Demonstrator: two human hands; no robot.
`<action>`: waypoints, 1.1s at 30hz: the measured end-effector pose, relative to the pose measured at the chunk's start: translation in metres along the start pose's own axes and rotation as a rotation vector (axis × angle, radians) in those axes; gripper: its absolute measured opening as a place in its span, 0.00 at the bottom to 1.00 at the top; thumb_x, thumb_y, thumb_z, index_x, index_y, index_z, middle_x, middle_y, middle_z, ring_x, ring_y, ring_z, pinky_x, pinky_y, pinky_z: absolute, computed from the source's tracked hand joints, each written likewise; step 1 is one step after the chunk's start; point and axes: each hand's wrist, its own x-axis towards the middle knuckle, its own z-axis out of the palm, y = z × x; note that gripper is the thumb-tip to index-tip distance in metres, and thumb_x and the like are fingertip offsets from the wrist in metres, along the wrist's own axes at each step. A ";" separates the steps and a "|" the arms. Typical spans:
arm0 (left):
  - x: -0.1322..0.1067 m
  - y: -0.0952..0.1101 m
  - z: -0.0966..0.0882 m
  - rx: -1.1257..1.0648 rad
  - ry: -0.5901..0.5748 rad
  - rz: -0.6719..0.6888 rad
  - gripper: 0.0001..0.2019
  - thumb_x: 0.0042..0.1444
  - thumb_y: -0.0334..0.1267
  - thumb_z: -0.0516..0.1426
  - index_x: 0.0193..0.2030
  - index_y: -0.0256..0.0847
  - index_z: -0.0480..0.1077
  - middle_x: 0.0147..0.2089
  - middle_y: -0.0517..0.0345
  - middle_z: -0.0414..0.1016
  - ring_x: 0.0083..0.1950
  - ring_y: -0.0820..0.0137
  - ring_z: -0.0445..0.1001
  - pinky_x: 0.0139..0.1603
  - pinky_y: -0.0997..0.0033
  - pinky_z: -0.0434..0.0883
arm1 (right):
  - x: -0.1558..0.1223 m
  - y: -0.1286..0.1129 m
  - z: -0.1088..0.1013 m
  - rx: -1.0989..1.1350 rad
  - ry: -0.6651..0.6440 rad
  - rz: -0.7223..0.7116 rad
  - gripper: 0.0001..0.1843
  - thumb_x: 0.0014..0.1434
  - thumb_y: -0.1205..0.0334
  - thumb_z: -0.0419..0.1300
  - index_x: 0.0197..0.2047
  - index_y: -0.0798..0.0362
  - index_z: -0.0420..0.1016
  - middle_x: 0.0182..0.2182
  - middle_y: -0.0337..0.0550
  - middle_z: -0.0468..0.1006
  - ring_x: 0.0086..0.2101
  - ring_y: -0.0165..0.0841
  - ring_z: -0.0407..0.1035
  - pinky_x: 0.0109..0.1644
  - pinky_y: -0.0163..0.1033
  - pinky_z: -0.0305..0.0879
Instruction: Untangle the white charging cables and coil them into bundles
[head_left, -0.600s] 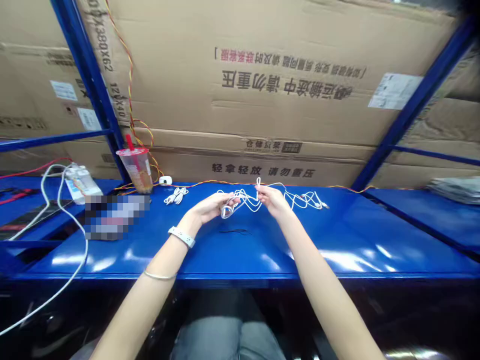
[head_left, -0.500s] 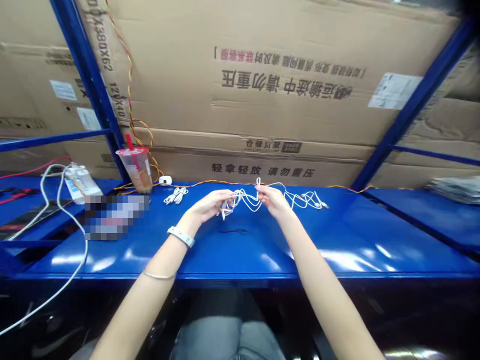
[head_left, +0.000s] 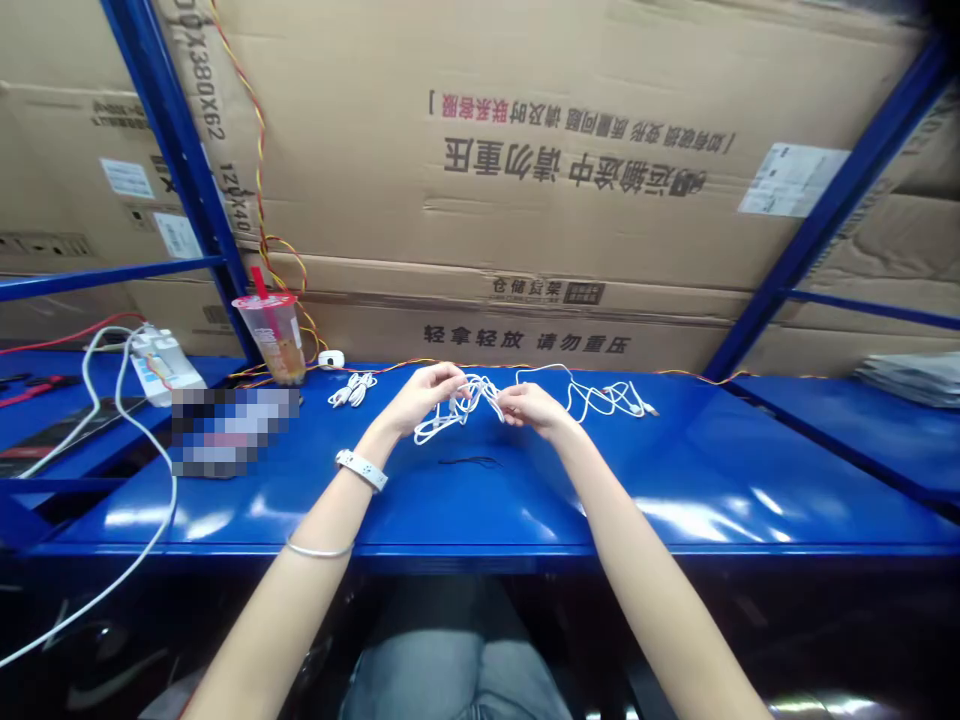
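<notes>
My left hand (head_left: 429,396) pinches one side of a loosely looped white cable (head_left: 472,393), holding it just above the blue shelf (head_left: 420,510). My right hand (head_left: 531,406) is closed on the same cable from the other side, fingertips together at its loops. Some loops hang below the left fingers. Behind and right of my right hand, a loose tangle of white cable (head_left: 609,400) lies on the shelf, ending in a plug; whether it joins the held loops is hidden. A thin dark tie (head_left: 469,461) rests on the shelf below my hands.
Left of my hands lie a small bundled white cable (head_left: 352,390) and a white case (head_left: 331,359). A drink cup (head_left: 271,335) with a red straw stands beyond a blurred-out object (head_left: 234,432). A white power strip (head_left: 165,367) is farther left. Cardboard (head_left: 480,230) walls the back.
My right hand has moved slightly left and down, closer to my left hand. The small upright loop at its fingertips is gone, and the cable loops between the hands are more gathered.
</notes>
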 end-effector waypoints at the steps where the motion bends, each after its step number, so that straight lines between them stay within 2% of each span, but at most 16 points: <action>1: -0.001 0.002 0.000 0.014 -0.021 0.007 0.14 0.55 0.48 0.58 0.34 0.36 0.71 0.34 0.55 0.76 0.38 0.70 0.72 0.41 0.71 0.66 | -0.001 0.000 0.003 -0.056 -0.033 -0.003 0.07 0.45 0.64 0.63 0.20 0.57 0.72 0.13 0.37 0.69 0.16 0.23 0.59 0.19 0.30 0.52; 5: -0.002 0.005 0.000 0.049 -0.100 0.031 0.13 0.52 0.46 0.61 0.34 0.35 0.73 0.34 0.54 0.75 0.38 0.69 0.72 0.41 0.70 0.66 | -0.004 -0.003 0.011 -0.167 -0.157 -0.032 0.11 0.48 0.59 0.62 0.20 0.56 0.70 0.14 0.37 0.69 0.17 0.24 0.60 0.20 0.30 0.52; 11: -0.003 0.006 0.003 0.041 -0.239 0.029 0.12 0.53 0.44 0.61 0.36 0.35 0.74 0.36 0.53 0.76 0.37 0.70 0.73 0.40 0.70 0.68 | -0.003 0.002 0.017 -0.213 -0.214 -0.068 0.14 0.49 0.53 0.62 0.25 0.56 0.72 0.15 0.35 0.68 0.17 0.24 0.59 0.20 0.31 0.52; 14: -0.002 0.005 0.006 0.064 -0.186 0.076 0.11 0.53 0.42 0.61 0.35 0.35 0.74 0.37 0.54 0.76 0.39 0.69 0.74 0.43 0.70 0.69 | -0.004 0.003 0.018 -0.225 -0.240 -0.060 0.14 0.49 0.52 0.62 0.28 0.56 0.73 0.16 0.35 0.68 0.17 0.24 0.60 0.20 0.31 0.53; 18: 0.000 0.001 0.010 0.036 -0.076 0.087 0.10 0.55 0.43 0.59 0.37 0.36 0.72 0.33 0.55 0.76 0.36 0.68 0.75 0.41 0.68 0.71 | -0.008 0.000 0.020 -0.220 -0.315 -0.073 0.09 0.48 0.58 0.62 0.27 0.55 0.72 0.18 0.35 0.69 0.19 0.25 0.62 0.21 0.30 0.54; 21: 0.000 -0.002 0.014 0.145 -0.018 0.135 0.09 0.57 0.41 0.56 0.37 0.37 0.70 0.31 0.57 0.76 0.34 0.69 0.75 0.38 0.69 0.71 | -0.011 -0.003 0.025 -0.206 -0.343 -0.073 0.07 0.47 0.61 0.62 0.27 0.55 0.70 0.18 0.35 0.69 0.19 0.25 0.63 0.21 0.30 0.56; 24: 0.001 -0.003 0.017 0.349 0.105 0.246 0.07 0.59 0.39 0.54 0.35 0.38 0.70 0.31 0.58 0.75 0.33 0.71 0.73 0.36 0.72 0.69 | -0.012 -0.003 0.029 -0.181 -0.365 -0.068 0.07 0.47 0.62 0.62 0.29 0.56 0.71 0.17 0.35 0.69 0.18 0.25 0.63 0.21 0.29 0.57; 27: 0.000 -0.002 0.015 0.514 0.325 0.325 0.07 0.60 0.38 0.53 0.36 0.40 0.70 0.30 0.59 0.74 0.32 0.72 0.72 0.38 0.72 0.68 | -0.010 -0.002 0.028 -0.146 -0.317 -0.076 0.07 0.48 0.61 0.62 0.30 0.56 0.72 0.18 0.36 0.70 0.18 0.24 0.63 0.20 0.29 0.56; 30: 0.000 -0.001 0.008 0.548 0.611 0.317 0.08 0.61 0.40 0.52 0.36 0.40 0.69 0.31 0.60 0.72 0.30 0.73 0.72 0.38 0.73 0.68 | -0.003 -0.002 0.020 -0.040 -0.108 -0.082 0.09 0.48 0.60 0.63 0.27 0.57 0.71 0.17 0.37 0.70 0.17 0.24 0.62 0.18 0.29 0.54; 33: 0.002 0.000 -0.006 0.398 0.871 0.253 0.08 0.61 0.41 0.51 0.38 0.40 0.67 0.30 0.61 0.70 0.25 0.75 0.70 0.30 0.75 0.68 | 0.002 -0.006 0.001 0.219 0.150 -0.133 0.09 0.46 0.62 0.66 0.26 0.57 0.70 0.19 0.37 0.69 0.18 0.23 0.62 0.20 0.29 0.58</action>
